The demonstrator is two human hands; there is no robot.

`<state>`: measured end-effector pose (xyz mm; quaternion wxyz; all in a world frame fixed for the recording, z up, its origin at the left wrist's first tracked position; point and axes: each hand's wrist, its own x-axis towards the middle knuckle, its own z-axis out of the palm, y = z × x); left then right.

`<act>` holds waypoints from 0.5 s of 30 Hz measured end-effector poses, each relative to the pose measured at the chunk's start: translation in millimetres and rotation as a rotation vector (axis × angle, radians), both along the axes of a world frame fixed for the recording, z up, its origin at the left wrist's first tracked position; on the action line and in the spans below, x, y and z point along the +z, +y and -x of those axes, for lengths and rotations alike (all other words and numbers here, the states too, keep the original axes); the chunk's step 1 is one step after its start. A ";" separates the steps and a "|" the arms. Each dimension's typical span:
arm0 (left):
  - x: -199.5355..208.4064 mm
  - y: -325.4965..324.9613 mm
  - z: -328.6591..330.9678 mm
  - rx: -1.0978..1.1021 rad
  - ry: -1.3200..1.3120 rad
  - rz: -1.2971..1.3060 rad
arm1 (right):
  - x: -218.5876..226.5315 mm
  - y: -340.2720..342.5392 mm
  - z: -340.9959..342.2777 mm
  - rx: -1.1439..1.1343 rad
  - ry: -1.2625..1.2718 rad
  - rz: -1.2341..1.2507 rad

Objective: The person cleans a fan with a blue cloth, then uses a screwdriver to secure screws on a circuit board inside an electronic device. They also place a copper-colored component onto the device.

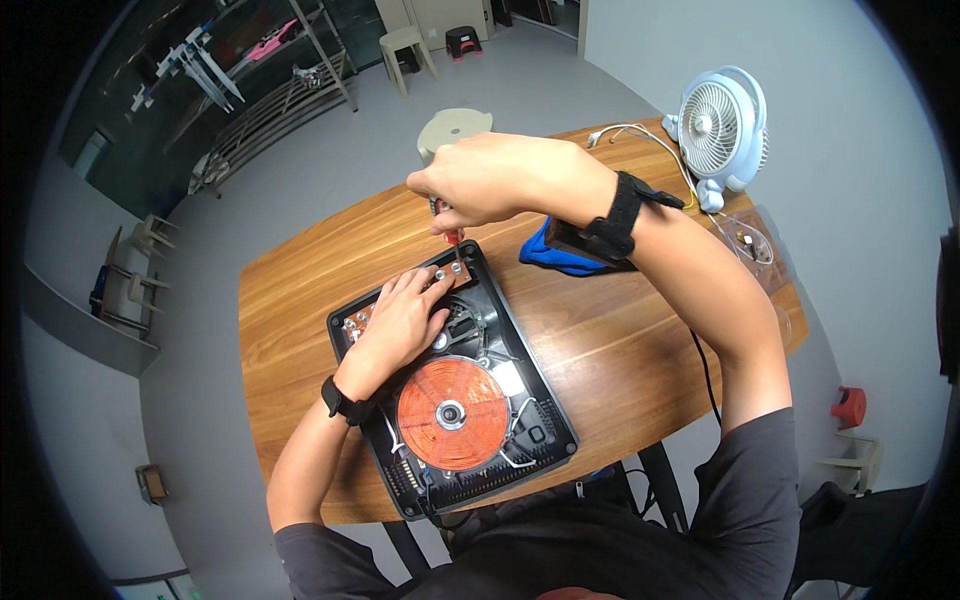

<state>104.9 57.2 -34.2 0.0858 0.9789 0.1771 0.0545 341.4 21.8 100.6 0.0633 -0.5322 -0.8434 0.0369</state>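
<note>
An induction cooker with its top off lies on the table, its black housing (545, 400) tilted slightly to the left. A round copper coil (430, 400) fills its near half. Across the far end runs a brown control board (462, 272) with several silver round parts. My left hand (402, 318) rests on that board, fingers stretched out and holding nothing. Above the board's right end, my right hand (490, 180) is closed around a red-handled screwdriver (454, 236). Its shaft points down at the board; I cannot tell whether the tip sits in a screw.
A pale blue fan (722, 130) stands at the table's far right, its white cable (650, 138) beside it. Blue cloth (560, 252) lies under my right forearm. A clear tray (758, 245) of small parts is at the right edge. A stool (455, 128) stands beyond the wooden table (300, 290).
</note>
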 end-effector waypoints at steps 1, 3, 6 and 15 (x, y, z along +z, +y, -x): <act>0.5 -0.4 -0.3 0.001 0.004 0.001 | -1.6 2.5 -0.7 0.010 0.002 0.002; -1.2 0.7 -0.8 -0.008 -0.005 -0.006 | -3.3 6.2 -0.1 0.011 0.005 0.001; -1.4 0.6 0.2 -0.014 -0.006 -0.001 | -4.0 10.7 4.9 -0.017 -0.008 0.005; 5.6 -5.6 -3.9 -0.008 0.022 -0.013 | 6.3 -1.5 14.2 -0.143 -0.018 0.068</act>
